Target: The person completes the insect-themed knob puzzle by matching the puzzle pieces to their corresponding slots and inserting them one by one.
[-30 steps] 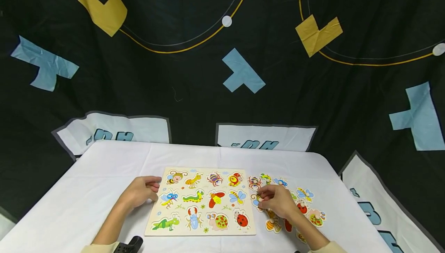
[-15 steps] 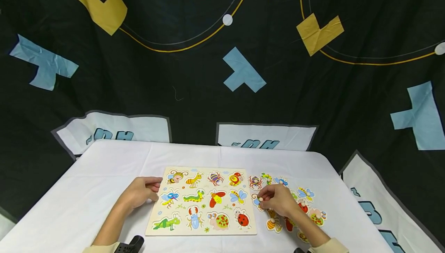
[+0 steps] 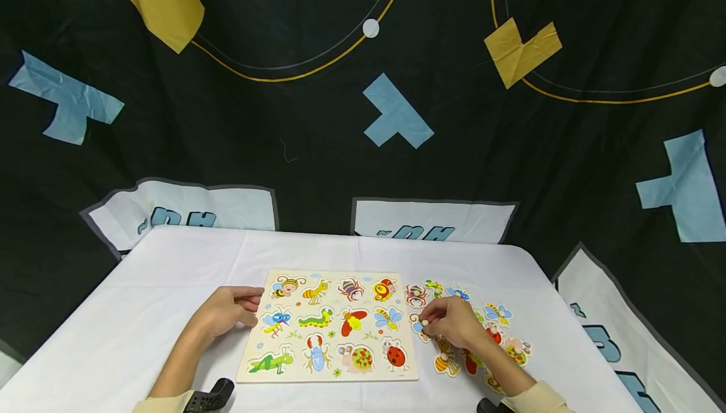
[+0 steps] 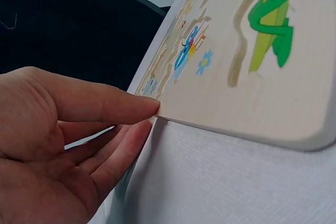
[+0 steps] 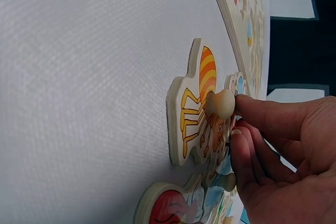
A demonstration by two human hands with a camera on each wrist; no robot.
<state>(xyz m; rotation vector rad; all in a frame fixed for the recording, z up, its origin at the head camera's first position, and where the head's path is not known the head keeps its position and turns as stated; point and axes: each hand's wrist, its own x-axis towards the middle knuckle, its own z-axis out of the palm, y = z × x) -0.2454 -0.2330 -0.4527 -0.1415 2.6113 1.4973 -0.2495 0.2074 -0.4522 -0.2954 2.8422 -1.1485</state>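
From the head view, a person's left hand [image 3: 229, 309] touches the left edge of a pale rectangular wooden puzzle board [image 3: 334, 350] printed with coloured insects, its grip relaxed, index finger straight. At right, the right hand [image 3: 452, 325] bends over a flat bee-shaped piece with blue wings [image 3: 416, 328], lying just beyond the board's right edge. Fingertips cover part of it; whether that grip pinches the small knob cannot be told. Loose pieces cluster on the white-clothed counter [image 3: 317, 252], among them a purple-and-red spider piece [image 3: 416, 296] on the far side and a yellow-bodied, blue-winged piece [image 3: 498, 314] farther right. The right forearm hides others. White cloth runs on past the board's far edge to a black fabric backdrop [image 3: 317, 148].

In the left wrist view, one fingertip meets the board's thin rim, the lower fingers partly hidden from sight. Smooth grain, a rounded corner and shadowed cut outlines show.

In the right wrist view, an orange-striped winged piece [image 5: 208, 72] with thick pale edges and a rounded wooden knob [image 5: 224, 104] fills the foreground, touching or overlapping neighbours too crowded to make out. A red-bodied piece [image 5: 170, 208] is cut off below; woven cloth spreads leftward.
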